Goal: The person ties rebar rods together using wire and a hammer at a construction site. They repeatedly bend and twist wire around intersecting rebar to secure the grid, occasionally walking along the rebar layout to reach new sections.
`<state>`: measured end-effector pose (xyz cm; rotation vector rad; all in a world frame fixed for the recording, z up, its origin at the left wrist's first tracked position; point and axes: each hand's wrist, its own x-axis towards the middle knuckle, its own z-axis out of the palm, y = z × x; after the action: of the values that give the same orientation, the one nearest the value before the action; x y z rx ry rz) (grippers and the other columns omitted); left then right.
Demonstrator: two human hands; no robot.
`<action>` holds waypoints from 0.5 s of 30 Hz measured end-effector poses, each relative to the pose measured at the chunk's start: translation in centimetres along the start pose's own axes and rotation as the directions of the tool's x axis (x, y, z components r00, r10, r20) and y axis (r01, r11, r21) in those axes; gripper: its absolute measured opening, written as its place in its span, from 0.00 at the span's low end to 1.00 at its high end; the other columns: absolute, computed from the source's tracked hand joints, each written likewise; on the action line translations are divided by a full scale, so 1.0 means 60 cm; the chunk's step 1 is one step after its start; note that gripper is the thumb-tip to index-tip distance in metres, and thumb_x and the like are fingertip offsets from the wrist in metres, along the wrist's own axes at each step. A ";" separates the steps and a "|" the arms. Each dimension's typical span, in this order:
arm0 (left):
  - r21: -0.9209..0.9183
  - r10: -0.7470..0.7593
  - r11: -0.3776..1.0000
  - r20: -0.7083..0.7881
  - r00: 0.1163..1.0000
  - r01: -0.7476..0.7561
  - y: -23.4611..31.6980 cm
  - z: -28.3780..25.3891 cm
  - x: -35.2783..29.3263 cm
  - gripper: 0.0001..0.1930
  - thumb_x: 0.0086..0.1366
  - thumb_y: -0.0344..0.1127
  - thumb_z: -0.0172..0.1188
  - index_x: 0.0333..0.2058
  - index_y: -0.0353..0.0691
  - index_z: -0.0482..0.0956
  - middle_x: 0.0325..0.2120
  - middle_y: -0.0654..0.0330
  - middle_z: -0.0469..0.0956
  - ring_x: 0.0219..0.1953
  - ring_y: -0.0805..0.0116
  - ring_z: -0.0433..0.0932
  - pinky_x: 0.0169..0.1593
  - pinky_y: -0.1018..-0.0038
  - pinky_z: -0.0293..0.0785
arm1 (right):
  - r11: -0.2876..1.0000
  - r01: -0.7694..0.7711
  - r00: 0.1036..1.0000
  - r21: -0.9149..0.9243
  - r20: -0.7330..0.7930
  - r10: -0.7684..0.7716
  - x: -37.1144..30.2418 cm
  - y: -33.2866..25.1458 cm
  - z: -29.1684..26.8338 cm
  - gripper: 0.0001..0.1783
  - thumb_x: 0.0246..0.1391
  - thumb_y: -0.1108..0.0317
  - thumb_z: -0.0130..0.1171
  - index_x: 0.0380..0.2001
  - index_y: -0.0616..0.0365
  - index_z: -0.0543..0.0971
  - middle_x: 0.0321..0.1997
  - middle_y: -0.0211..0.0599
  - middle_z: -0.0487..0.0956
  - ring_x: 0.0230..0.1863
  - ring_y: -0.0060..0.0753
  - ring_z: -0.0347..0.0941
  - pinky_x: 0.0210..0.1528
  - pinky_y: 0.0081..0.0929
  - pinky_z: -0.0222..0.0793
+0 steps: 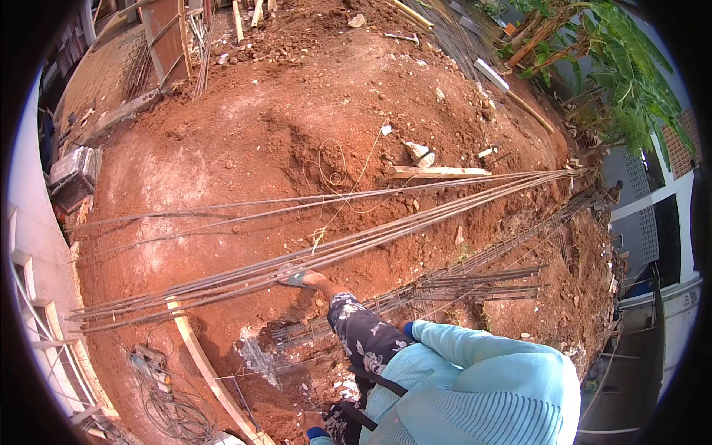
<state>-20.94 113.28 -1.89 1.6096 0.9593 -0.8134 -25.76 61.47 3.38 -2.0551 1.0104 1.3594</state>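
My left hand [309,421] hangs low beside my leg, near the lower edge, below a dark blue cuff. Its fingers are too small and blurred to read. Only a sliver of my right hand [402,325] shows past the other cuff, next to my patterned shorts; its fingers are hidden. Long steel rebars [386,236] lie in a loose bundle across the red soil in front of me. One sandalled foot [300,277] is at the bundle's near side. A rebar cage [386,300] lies between the bundle and my body, with shorter bars [482,282] at its right.
A curved wooden plank [196,348] runs under the bundle's left part. Tangled cable [174,415] lies beside a power tool [154,367]. Thin wire [348,196] loops over the soil near a timber piece [441,172]. A hammer [402,37] lies farther off. Another person [614,193] is far right.
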 end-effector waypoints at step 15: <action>-0.301 -0.115 0.947 0.021 0.993 0.116 0.238 0.019 0.039 0.19 0.69 0.40 0.56 0.54 0.37 0.72 0.37 0.53 0.80 0.36 0.57 0.81 0.31 0.67 0.76 | 0.926 0.151 0.988 0.345 -0.017 -0.155 0.033 -0.224 -0.187 0.21 0.58 0.49 0.53 0.51 0.43 0.81 0.46 0.47 0.83 0.51 0.50 0.77 0.56 0.42 0.70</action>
<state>-7.17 110.71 1.98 1.2973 1.1259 -0.7089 -8.33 61.02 5.89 -1.8189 0.9821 1.0285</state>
